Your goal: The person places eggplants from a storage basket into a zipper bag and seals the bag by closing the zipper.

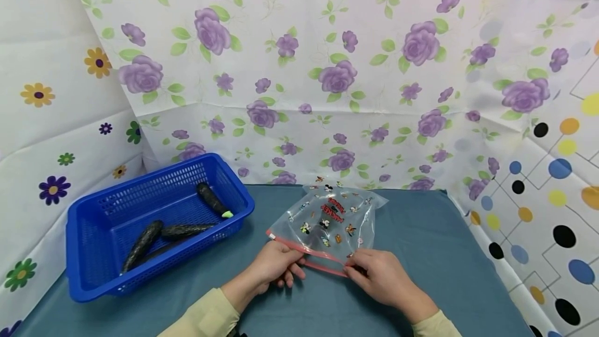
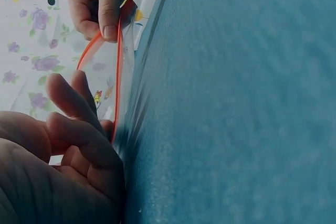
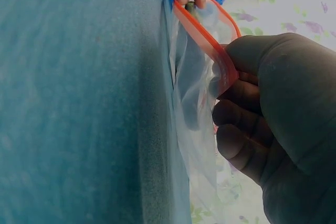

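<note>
A clear zip bag [image 1: 323, 217] with cartoon prints and a red zip edge lies on the table, its mouth toward me. Its two red edges stand apart, so the mouth gapes. At the left part of the mouth my left hand [image 1: 276, 264] pinches the red edge, the other fingers loosely bent below. My right hand [image 1: 381, 277] grips the right corner between thumb and forefinger. The right wrist view shows the red rim [image 3: 207, 38] stretched between both hands; in the left wrist view the right hand [image 2: 102, 3] holds the far end.
A blue plastic basket [image 1: 89, 274] stands on the left of the table, holding several long, dark cucumber-like vegetables [image 1: 142, 246]. A teal cloth [image 1: 435, 243] covers the table. Flowered sheets [image 1: 299, 87] hang behind, and a dotted sheet [image 1: 557, 233] lines the right side.
</note>
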`<state>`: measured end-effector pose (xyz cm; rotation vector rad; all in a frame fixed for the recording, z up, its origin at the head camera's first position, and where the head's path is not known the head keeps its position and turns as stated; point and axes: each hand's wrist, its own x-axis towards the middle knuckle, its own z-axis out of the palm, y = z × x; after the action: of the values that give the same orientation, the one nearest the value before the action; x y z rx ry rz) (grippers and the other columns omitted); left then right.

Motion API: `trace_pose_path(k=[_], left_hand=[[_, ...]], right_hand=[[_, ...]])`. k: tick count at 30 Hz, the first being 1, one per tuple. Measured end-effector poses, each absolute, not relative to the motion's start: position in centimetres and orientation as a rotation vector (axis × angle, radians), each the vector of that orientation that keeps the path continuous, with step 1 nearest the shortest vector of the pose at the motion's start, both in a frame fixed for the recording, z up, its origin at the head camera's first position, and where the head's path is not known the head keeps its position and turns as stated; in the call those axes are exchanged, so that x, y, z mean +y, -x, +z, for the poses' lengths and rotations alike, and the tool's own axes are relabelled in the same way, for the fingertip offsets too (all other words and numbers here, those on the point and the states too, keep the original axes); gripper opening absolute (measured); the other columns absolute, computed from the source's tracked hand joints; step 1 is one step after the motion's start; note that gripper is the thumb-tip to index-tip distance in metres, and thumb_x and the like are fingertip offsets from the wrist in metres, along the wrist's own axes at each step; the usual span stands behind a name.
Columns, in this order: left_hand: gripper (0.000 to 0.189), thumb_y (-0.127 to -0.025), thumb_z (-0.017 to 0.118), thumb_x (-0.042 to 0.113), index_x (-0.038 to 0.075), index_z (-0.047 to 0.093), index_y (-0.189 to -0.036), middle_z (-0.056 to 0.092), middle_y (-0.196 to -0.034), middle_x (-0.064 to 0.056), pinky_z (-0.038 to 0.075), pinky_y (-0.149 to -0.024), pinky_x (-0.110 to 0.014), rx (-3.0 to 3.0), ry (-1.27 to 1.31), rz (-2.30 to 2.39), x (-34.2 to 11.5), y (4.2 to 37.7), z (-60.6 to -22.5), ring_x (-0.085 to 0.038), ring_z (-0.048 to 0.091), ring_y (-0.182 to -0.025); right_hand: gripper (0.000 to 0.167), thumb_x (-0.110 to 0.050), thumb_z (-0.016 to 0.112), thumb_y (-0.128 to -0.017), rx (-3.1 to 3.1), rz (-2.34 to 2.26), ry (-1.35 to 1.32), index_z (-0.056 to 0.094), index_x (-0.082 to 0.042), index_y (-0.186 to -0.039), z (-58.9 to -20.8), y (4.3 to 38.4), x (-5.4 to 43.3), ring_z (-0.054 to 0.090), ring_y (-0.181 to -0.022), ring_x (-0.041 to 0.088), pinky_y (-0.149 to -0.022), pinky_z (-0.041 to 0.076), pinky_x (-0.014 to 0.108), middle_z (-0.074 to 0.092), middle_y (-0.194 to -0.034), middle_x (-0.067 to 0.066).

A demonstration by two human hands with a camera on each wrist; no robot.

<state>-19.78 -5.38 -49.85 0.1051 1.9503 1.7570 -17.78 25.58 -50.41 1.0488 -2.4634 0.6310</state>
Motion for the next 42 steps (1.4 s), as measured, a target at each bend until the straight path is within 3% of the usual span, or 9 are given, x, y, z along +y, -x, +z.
trace_pose_path(k=[16, 25, 34, 42], left_hand=[[0.033, -0.11, 0.072, 0.028, -0.003, 0.081, -0.105, 0.08, -0.077, -0.008, 0.043, -0.041, -0.021, 1.971, -0.215, 1.632, -5.9, 18.9, -48.5, -0.007, 0.061, -0.047], [0.038, -0.111, 0.072, 0.032, -0.003, 0.081, -0.122, 0.08, -0.08, -0.013, 0.058, -0.051, -0.026, 1.929, -0.287, 1.712, -7.1, 19.1, -46.5, -0.01, 0.068, -0.052], [0.035, -0.11, 0.073, 0.03, -0.004, 0.079, -0.118, 0.078, -0.081, -0.011, 0.059, -0.056, -0.03, 2.011, -0.404, 1.803, -8.3, 19.4, -44.4, -0.015, 0.069, -0.058], [0.036, -0.111, 0.073, 0.032, -0.002, 0.075, -0.122, 0.078, -0.088, -0.018, 0.064, -0.063, -0.035, 2.099, -0.434, 1.865, -10.0, 20.0, -42.1, -0.021, 0.072, -0.065]], right_hand=[[0.015, -0.014, 0.089, -0.096, -2.487, 0.637, -1.034, 0.08, -0.026, -0.097, -50.4, 17.7, 25.6, 0.049, -0.068, -0.01, -0.059, 0.043, 0.013, 0.064, -0.085, -0.021], [0.016, -0.013, 0.089, -0.096, -2.484, 0.641, -1.034, 0.08, -0.026, -0.097, -50.2, 17.6, 25.7, 0.05, -0.068, -0.01, -0.058, 0.044, 0.014, 0.065, -0.085, -0.02], [0.016, -0.013, 0.089, -0.096, -2.479, 0.637, -1.042, 0.08, -0.025, -0.097, -50.1, 17.6, 25.7, 0.05, -0.068, -0.01, -0.058, 0.044, 0.014, 0.065, -0.086, -0.02], [0.016, -0.013, 0.088, -0.096, -2.502, 0.638, -1.034, 0.08, -0.027, -0.098, -50.4, 17.7, 25.6, 0.05, -0.068, -0.01, -0.059, 0.044, 0.014, 0.065, -0.086, -0.02]])
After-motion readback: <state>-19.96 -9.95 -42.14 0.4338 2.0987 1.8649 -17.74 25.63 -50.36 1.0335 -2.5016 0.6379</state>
